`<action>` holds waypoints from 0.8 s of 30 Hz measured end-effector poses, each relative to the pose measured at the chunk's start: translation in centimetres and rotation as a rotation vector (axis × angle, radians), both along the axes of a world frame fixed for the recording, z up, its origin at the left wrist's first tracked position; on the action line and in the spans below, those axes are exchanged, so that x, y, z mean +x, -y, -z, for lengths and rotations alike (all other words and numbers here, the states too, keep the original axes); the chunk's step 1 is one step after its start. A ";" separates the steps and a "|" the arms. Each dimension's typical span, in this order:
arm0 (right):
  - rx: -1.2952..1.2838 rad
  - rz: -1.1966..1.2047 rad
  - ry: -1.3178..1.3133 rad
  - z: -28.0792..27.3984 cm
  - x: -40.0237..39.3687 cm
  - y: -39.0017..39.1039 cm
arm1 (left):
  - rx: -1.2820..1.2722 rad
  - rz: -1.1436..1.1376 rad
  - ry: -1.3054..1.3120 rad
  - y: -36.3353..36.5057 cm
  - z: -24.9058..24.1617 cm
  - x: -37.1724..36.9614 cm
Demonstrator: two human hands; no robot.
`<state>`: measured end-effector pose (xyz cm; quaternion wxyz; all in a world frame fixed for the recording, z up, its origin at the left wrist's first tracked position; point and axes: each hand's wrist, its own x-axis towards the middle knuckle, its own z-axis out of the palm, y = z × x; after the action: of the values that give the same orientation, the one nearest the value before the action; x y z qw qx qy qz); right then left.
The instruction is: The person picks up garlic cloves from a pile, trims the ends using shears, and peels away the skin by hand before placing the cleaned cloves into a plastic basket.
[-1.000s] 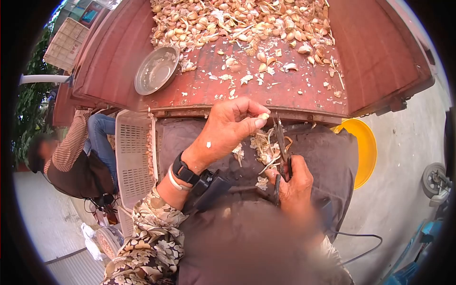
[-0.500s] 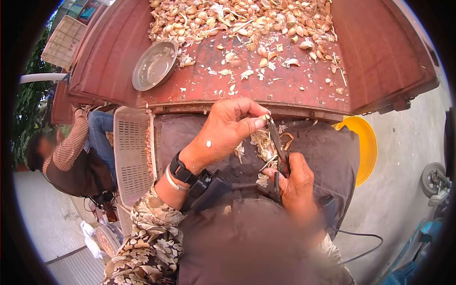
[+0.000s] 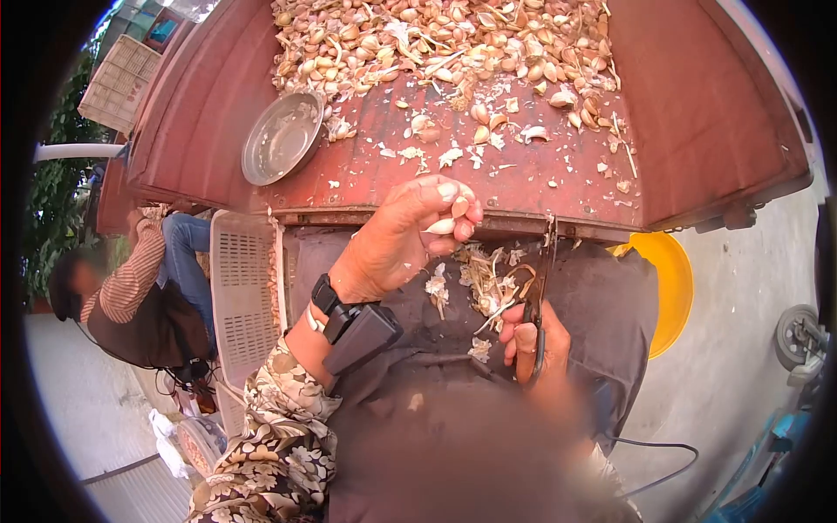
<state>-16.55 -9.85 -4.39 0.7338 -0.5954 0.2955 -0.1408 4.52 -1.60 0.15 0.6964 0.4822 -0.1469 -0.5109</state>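
Note:
My left hand [image 3: 397,228], palm turned up, curls its fingers round garlic cloves [image 3: 442,227]; two of them show at the fingertips. Scissors [image 3: 547,270] sit in my right hand [image 3: 545,344], with thumb and fingers at the handles and the blades pointing up and away from me. The blades look nearly closed and stand apart from the cloves. Between my hands, a heap of dry garlic skins and stalks [image 3: 484,277] lies on the dark cloth [image 3: 593,288] over my lap.
Ahead stands a red metal truck bed [image 3: 375,166] bearing a pile of garlic cloves [image 3: 453,44] and a metal bowl [image 3: 283,139]. A plastic crate [image 3: 248,288] is at my left, with a seated person [image 3: 131,305] beyond. A yellow basin [image 3: 671,292] sits at right.
My left hand has turned palm up and come away from the scissor blades, showing the cloves. The scissors have swung upright and shifted right in my right hand.

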 end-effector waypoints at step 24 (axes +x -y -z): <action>-0.496 0.000 -0.079 -0.4 0.5 0.1 | -0.037 0.056 -0.127 1.0 -0.2 -1.6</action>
<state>-16.02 -9.96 -3.96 0.5531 -0.7623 0.2803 -0.1853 2.90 -2.61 0.38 0.6987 0.4315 -0.1250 -0.5569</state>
